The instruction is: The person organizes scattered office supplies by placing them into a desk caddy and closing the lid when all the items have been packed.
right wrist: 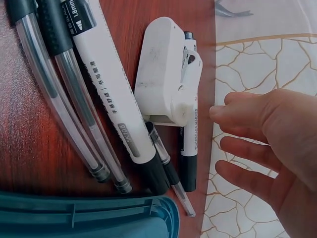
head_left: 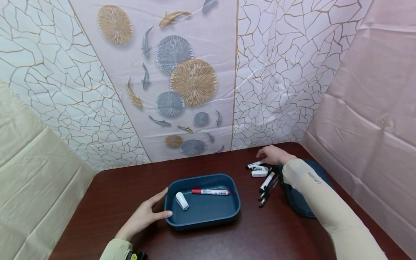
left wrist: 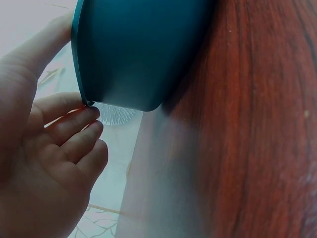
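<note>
My left hand (head_left: 143, 217) touches the left end of a dark blue tray (head_left: 204, 226), thumb and index finger spread along its rim. Inside lie a red-and-white marker (head_left: 210, 192) and a small white object (head_left: 182, 200). On the right, my right hand (head_left: 275, 155) hovers by the far end of a cluster, fingers apart and holding nothing. Beneath and beside it are a whiteboard marker (right wrist: 188, 168), a white hinged object like a mini stapler (right wrist: 159, 64), a thicker white marker (right wrist: 111, 82), two clear gel pens (right wrist: 81, 106) and a thinner pen (right wrist: 167, 166).
Under my right forearm lies a second dark blue tray or lid (head_left: 300, 204), partly hidden by the sleeve. The dark red wooden table (head_left: 130, 187) meets patterned cloth (head_left: 195, 159) at the back and plain cloth (head_left: 364, 173) on the right.
</note>
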The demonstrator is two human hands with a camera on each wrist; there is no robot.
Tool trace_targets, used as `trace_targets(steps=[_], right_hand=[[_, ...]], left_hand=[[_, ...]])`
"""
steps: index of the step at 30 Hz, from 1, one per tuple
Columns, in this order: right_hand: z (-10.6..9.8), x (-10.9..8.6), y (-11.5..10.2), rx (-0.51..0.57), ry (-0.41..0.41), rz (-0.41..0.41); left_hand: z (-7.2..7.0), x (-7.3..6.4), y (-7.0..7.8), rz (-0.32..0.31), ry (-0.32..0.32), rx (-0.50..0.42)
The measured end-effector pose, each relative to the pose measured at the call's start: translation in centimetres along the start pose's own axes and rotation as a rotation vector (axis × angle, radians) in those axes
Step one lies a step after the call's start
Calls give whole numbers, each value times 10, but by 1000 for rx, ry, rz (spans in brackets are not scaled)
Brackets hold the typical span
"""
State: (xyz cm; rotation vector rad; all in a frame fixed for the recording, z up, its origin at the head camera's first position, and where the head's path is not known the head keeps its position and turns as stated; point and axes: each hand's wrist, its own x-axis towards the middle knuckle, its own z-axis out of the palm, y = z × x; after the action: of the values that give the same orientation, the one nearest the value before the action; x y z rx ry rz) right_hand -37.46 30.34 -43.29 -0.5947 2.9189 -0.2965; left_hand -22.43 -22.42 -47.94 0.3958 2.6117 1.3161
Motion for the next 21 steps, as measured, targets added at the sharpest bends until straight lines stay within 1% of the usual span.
trace_targets(steps=[5,14,21], right_hand=[[1,0,1,0,2,19],[9,2,8,23,4,-19],[18,6,12,4,11,-31]], left_hand=[[0,0,0,4,-2,1],[1,1,-1,-16,-2,4],[1,1,-1,-5,1,-11]])
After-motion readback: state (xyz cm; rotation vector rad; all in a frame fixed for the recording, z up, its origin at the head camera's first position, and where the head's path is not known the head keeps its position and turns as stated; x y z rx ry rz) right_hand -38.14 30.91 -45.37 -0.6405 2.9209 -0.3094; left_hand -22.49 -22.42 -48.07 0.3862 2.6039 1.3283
